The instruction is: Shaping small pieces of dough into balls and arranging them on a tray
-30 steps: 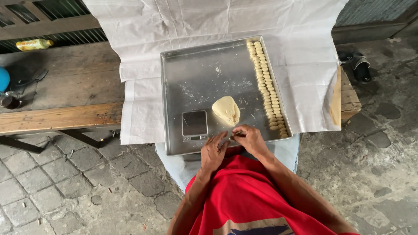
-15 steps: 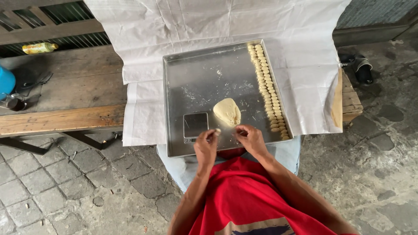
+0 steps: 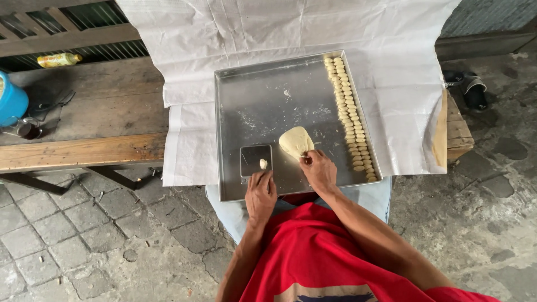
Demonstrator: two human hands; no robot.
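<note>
Pinching the dough lump (image 3: 296, 142) (soft, probably sticky, easily torn at its edge), the right hand (image 3: 320, 171) grips it; the left hand (image 3: 260, 194) rests released beside the metal scraper (image 3: 256, 160) on the tray (image 3: 251, 106).

A yellow bottle (image 3: 60, 59) with green label lies on the bench's (image 3: 100, 120) far-left edge.

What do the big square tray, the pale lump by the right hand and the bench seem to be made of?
Big square tray: looks like dull grey sheet metal, smudged and faintly reflective. Pale cream lump at the right hand: probably soft dough, matte and smooth. Long brown bench: weathered wood, grain and plank edges showing.
</note>
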